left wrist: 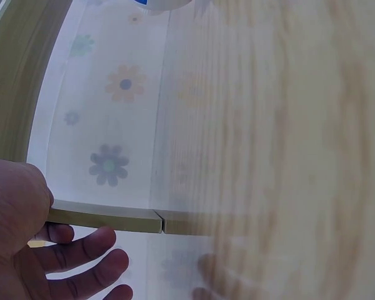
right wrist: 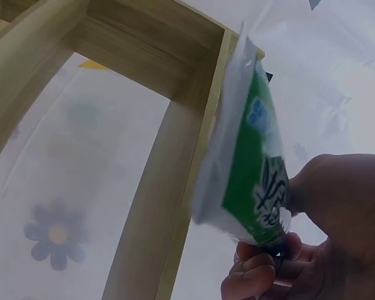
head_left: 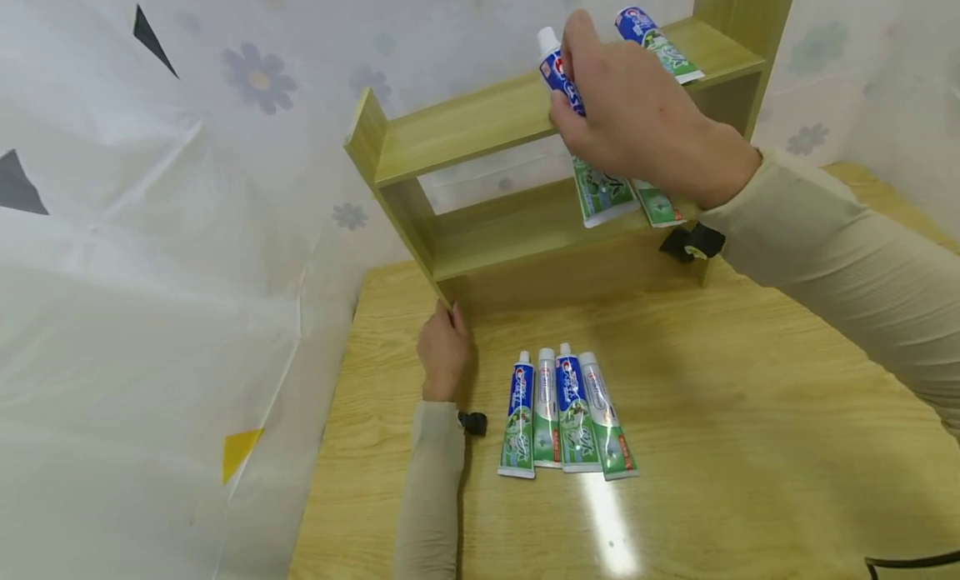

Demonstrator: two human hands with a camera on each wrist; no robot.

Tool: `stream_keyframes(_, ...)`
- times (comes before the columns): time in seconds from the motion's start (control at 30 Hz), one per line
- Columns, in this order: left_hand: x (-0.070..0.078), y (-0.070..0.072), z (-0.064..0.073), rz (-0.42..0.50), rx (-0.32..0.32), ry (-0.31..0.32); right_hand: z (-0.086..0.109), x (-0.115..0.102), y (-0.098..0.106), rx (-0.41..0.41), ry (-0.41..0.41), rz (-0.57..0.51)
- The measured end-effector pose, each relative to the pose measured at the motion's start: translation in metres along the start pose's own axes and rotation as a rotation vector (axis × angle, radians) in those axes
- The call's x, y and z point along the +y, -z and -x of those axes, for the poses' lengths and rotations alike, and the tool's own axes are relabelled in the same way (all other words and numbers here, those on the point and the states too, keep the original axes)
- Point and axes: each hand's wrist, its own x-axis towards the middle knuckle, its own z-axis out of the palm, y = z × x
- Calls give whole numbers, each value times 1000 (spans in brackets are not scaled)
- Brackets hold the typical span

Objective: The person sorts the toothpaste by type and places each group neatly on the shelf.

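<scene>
My right hand [head_left: 637,105] grips a blue-and-green toothpaste tube [head_left: 600,192] in front of the upper board of a small wooden shelf [head_left: 465,142]. The tube's white cap points up and its flat end hangs down; the right wrist view shows that green end [right wrist: 256,150] close by, with fingers curled round the body. Low at the shelf's left side, my left hand [head_left: 444,351] holds the bottom edge of the side panel. Its thumb side and fingers lie on either side of that edge [left wrist: 106,220] in the left wrist view.
Another blue-and-green tube [head_left: 660,47] lies on the upper board at the right. A green-ended tube [head_left: 660,205] on the lower board is partly hidden by my right wrist. Several tubes [head_left: 568,413] lie side by side on the wooden table [head_left: 750,447]. White sheeting [head_left: 150,355] hangs at left.
</scene>
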Motion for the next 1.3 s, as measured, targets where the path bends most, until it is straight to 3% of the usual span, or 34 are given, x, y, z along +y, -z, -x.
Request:
stream_keyframes(0.23, -9, -7, 2, 25, 54, -35, -36, 2, -1, -55, -68, 17)
stream_keyframes(0.43, -25, -28, -2, -5, 118, -72, -59, 9, -4, -93, -146, 30)
stream_keyframes(0.63, -1, -7, 2, 19, 53, -59, -71, 21, -5, -134, -238, 0)
stream_keyframes(0.73, 4, -4, 3, -5, 52, -54, -76, 23, -6, -134, -260, -2)
stream_keyframes(1.0, -5, -11, 4, 18, 120, -105, -88, 20, -8, -213, -421, -21)
stream_keyframes(1.13, 5, -2, 7, 32, 94, -100, -91, 21, -7, -228, -448, -9)
stream_keyframes(1.3, -2, -8, 5, 41, 122, -109, -92, 25, -9, -227, -464, -18)
